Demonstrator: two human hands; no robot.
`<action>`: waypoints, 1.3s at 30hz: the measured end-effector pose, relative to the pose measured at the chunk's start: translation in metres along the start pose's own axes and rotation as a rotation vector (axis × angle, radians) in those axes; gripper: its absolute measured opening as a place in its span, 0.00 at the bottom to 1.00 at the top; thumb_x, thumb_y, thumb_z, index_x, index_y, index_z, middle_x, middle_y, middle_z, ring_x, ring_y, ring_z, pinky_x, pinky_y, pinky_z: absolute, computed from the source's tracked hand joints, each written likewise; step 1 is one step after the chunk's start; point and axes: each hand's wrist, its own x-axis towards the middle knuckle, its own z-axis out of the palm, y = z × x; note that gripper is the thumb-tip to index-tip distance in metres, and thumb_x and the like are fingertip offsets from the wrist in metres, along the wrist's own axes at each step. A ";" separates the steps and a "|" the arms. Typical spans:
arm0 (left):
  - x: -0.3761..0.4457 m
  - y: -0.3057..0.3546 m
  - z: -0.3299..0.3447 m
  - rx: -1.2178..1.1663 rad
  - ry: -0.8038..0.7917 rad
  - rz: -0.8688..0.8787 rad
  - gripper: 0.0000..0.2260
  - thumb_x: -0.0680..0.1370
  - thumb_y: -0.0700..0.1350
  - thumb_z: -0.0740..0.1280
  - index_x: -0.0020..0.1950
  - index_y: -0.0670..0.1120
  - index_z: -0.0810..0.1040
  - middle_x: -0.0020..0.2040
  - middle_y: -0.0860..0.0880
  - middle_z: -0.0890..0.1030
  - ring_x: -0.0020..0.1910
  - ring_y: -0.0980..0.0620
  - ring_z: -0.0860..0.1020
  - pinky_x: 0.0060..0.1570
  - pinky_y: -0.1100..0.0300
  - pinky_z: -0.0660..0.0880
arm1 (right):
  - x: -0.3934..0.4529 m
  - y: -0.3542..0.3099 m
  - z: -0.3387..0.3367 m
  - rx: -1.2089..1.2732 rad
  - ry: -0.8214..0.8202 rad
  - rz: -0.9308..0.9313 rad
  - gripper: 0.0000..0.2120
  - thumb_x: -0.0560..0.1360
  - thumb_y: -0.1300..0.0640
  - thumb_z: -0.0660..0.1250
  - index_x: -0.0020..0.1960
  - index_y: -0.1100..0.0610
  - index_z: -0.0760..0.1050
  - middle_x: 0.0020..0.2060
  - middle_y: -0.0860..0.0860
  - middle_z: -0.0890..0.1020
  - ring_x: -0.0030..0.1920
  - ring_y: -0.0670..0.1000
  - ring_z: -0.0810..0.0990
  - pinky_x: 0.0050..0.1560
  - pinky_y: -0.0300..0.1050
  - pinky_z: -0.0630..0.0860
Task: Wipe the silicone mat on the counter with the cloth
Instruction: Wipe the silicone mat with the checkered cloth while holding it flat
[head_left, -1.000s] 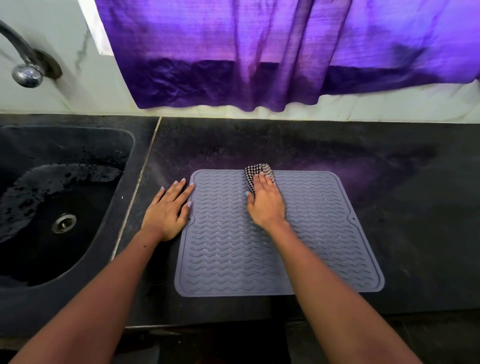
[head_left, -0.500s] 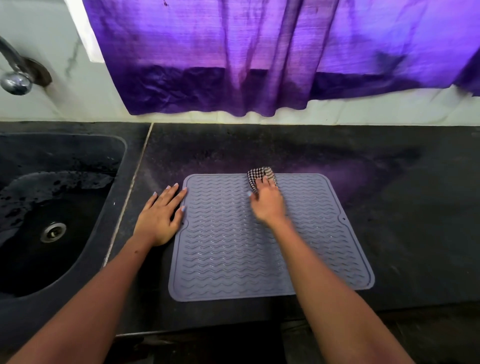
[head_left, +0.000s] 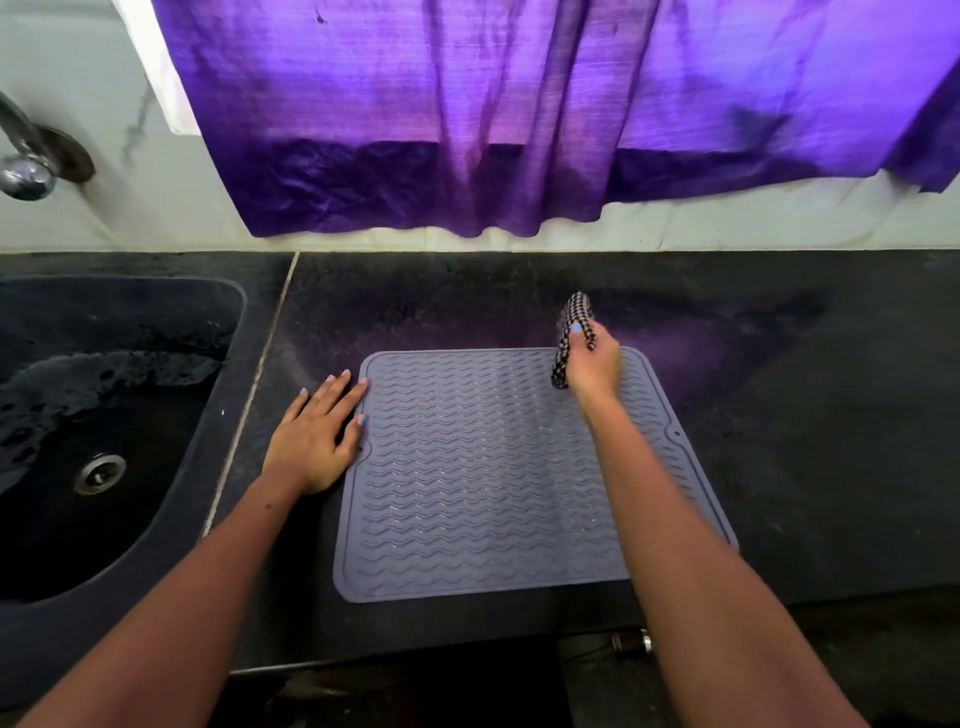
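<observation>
Silicone mat (head_left: 483, 483): grey, wave-ribbed, lying flat on the dark surface (head_left: 805, 415) just right of the sink (head_left: 104, 415), near edge close to the surface's front lip.
Checked cloth (head_left: 574, 338): bunched into a roll and held over the mat's far right corner; its lower end seems to touch the mat there, its upper end pokes past the far edge.
Right hand (head_left: 595, 366): fingers curled round the cloth, thumb pinning it, a firm grip mid-roll.
Left hand (head_left: 317, 436): flat on the surface, fingers straight and spread, tips just reaching the mat's left rim, and it looks like it's anchoring that edge.
How the mat handles: judging by the look, it's light, floppy and grippy; it should cling to the stone but could buckle or creep under a hard push, so pressing the rim down is the sensible hold. The ribs will likely snag fabric a little.
How the cloth handles: soft, light, easily squashed; a bunched grip gives pressure, a flatter pad would cover more.
Small tab: a notch with a hole on each side rim, handy for lifting.
Writing: none readable, no brand or label on mat, cloth or sink.
Backdrop: purple curtain (head_left: 519, 119) above, tap (head_left: 26, 171) at far left.
</observation>
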 end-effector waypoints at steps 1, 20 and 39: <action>0.000 0.000 0.000 0.003 0.001 0.000 0.30 0.75 0.60 0.41 0.76 0.52 0.58 0.76 0.49 0.59 0.75 0.52 0.56 0.73 0.52 0.49 | -0.004 -0.001 -0.004 -0.154 0.032 -0.107 0.18 0.80 0.57 0.58 0.68 0.58 0.69 0.59 0.56 0.78 0.59 0.57 0.76 0.59 0.48 0.72; -0.001 0.003 -0.002 -0.012 -0.015 -0.015 0.31 0.75 0.62 0.41 0.76 0.53 0.57 0.76 0.50 0.59 0.76 0.53 0.56 0.74 0.53 0.48 | 0.006 0.000 -0.024 0.001 0.036 0.041 0.16 0.80 0.56 0.59 0.65 0.59 0.72 0.56 0.56 0.80 0.56 0.55 0.77 0.48 0.41 0.72; 0.000 0.001 -0.004 -0.011 -0.053 -0.008 0.33 0.73 0.65 0.41 0.76 0.54 0.54 0.77 0.51 0.56 0.76 0.54 0.53 0.74 0.54 0.45 | 0.020 0.027 -0.035 -0.294 -0.306 -0.008 0.09 0.78 0.55 0.63 0.55 0.56 0.77 0.45 0.55 0.80 0.46 0.52 0.77 0.45 0.40 0.73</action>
